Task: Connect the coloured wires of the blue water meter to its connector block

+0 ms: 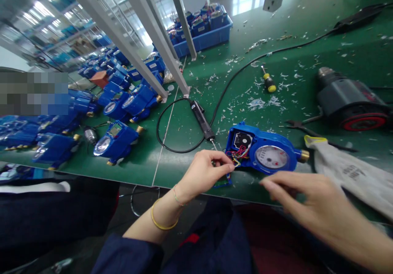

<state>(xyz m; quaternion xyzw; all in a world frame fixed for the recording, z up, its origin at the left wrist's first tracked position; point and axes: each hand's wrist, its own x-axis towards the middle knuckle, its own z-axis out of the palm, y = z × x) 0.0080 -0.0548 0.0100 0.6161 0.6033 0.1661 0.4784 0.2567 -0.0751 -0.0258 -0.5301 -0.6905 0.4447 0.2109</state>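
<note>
A blue water meter (278,137) lies on the green bench in front of me, its electronics compartment open, with thin coloured wires (241,153) spilling out beside a black round part. My left hand (204,169) pinches at the wires by the compartment's lower left edge. Under those fingers a small circuit board (226,180) shows in part at the bench edge. Off the meter's near side, my right hand (302,192) is held with thumb and forefinger closed together. Motion blurs it, and whatever may be between its fingertips is too small to make out.
A corded electric screwdriver (202,120) lies left of the meter. Beyond it is a yellow-black screwdriver (269,82) among scraps. A heat gun (353,98), pliers (296,124) and a pale glove (353,167) lie right. More blue meters (115,141) stand left; a blue bin (211,34) sits behind.
</note>
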